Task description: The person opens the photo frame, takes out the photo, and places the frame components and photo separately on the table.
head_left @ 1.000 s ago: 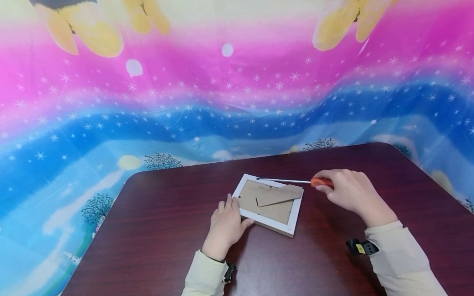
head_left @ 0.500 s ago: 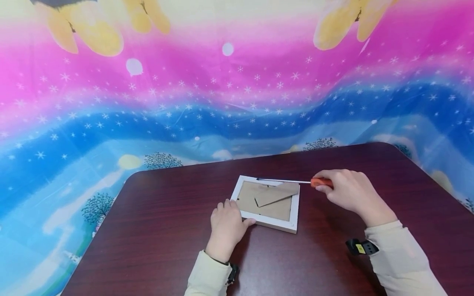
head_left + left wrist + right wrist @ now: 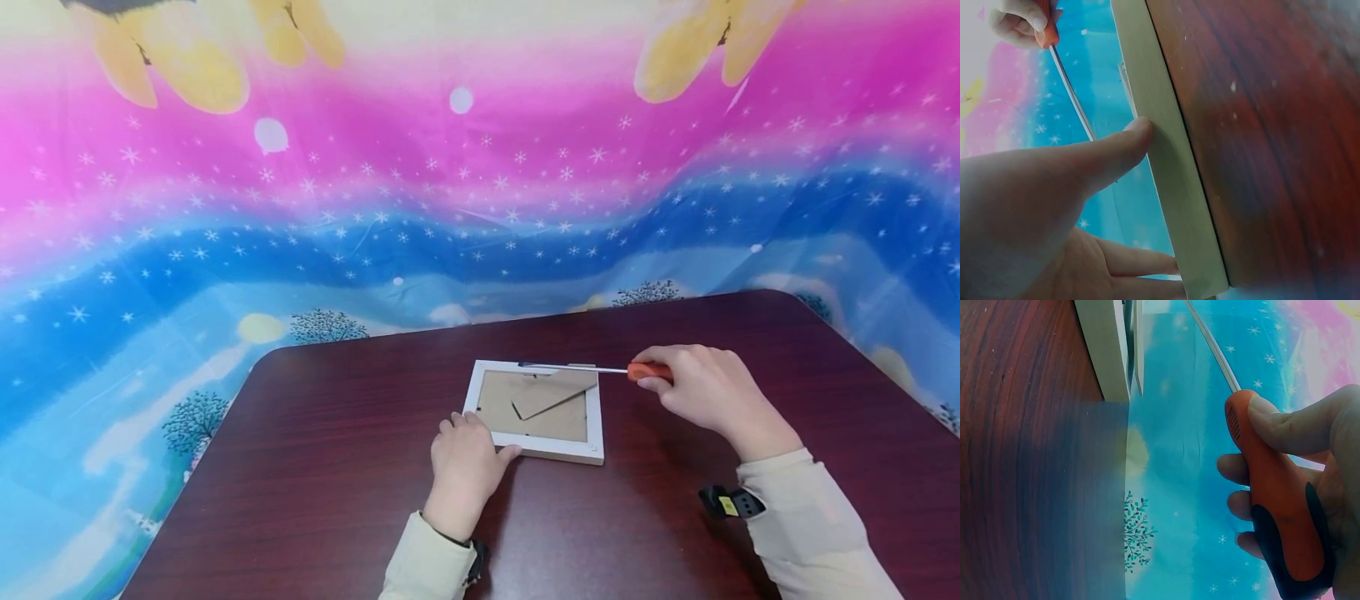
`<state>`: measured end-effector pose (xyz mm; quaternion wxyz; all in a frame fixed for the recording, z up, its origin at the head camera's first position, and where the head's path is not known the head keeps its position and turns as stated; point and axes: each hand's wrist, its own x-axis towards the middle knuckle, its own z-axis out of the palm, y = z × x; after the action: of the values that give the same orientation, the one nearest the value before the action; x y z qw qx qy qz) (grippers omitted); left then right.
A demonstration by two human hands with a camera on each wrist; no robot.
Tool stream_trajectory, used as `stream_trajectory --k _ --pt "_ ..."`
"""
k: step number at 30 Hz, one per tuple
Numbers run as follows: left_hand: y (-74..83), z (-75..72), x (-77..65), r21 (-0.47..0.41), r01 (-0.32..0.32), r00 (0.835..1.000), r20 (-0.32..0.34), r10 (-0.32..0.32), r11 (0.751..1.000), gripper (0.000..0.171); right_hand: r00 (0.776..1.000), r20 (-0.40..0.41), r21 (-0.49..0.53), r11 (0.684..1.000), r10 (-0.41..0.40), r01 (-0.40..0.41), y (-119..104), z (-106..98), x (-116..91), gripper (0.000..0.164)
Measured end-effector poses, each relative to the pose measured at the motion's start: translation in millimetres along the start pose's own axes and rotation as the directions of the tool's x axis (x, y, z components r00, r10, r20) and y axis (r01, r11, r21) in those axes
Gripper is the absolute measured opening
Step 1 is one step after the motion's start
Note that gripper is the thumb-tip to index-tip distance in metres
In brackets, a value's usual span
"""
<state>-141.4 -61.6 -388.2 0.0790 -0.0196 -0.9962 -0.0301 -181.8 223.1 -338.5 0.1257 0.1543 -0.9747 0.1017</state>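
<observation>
A white picture frame (image 3: 565, 451) lies face down on the table, its brown backing board (image 3: 491, 408) and angled stand flap (image 3: 555, 394) uppermost. My left hand (image 3: 465, 462) grips its near left corner. In the left wrist view the thumb (image 3: 1119, 147) presses the frame's side edge (image 3: 1169, 137), and the other fingers (image 3: 1141, 262) reach its end. My right hand (image 3: 708, 387) holds a screwdriver (image 3: 1279, 487) by its orange and black handle, fingers wrapped round it. The metal shaft (image 3: 573, 367) points left, its dark tip overlapping the frame's far edge in the head view.
The dark red-brown wooden table (image 3: 315, 467) extends around the frame on all sides. Behind it hangs a pink and blue backdrop cloth (image 3: 450, 192) with printed snowflakes and trees. A black strap (image 3: 731, 502) sits at the right wrist.
The picture frame has turned counterclockwise, its near right corner swinging away from me and its far left corner moving left and nearer. My left hand moved slightly with it; the screwdriver stayed nearly still.
</observation>
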Motion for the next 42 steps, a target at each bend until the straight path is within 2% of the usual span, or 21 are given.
stream_trajectory --k 4,12,16,22,28,36,39,42 --pt "3.1 -1.1 -2.2 0.027 0.004 1.0 -0.015 -0.003 1.0 0.084 1.0 -0.002 -0.006 1.0 -0.002 0.002 0 0 0 0.026" --pt "7.4 -2.6 -6.5 -0.003 0.005 0.996 -0.088 -0.005 1.0 0.059 1.0 0.0 -0.009 1.0 -0.002 0.002 0 1 1 0.026" --pt "12.0 -3.5 -7.0 0.002 0.013 0.997 -0.08 -0.013 1.0 0.058 1.0 0.003 -0.006 1.0 0.003 -0.003 0 1 0 0.026" --pt "15.6 -2.9 -6.4 0.082 0.015 0.999 -0.05 -0.011 0.997 0.063 1.0 -0.003 -0.011 1.0 -0.002 0.002 -1 1 0 0.026" --pt "14.1 -3.0 -4.9 0.108 -0.01 0.999 -0.043 0.015 0.994 0.066 1.0 -0.008 -0.016 1.0 -0.015 0.015 -1 1 0 0.025" --pt "0.5 -4.7 0.0 0.027 -0.069 0.996 -0.05 0.071 0.997 0.063 1.0 0.006 -0.026 1.0 -0.009 0.009 -1 0 0 0.025" --pt "-6.2 -4.6 3.0 -0.016 -0.087 0.996 -0.023 0.087 0.996 0.066 1.0 0.009 -0.022 1.0 -0.016 0.016 -2 0 0 0.024" --pt "-11.9 -4.1 6.2 -0.105 -0.099 0.994 0.032 0.103 0.99 0.072 1.0 0.01 -0.02 0.999 -0.027 0.027 -3 0 0 0.023"
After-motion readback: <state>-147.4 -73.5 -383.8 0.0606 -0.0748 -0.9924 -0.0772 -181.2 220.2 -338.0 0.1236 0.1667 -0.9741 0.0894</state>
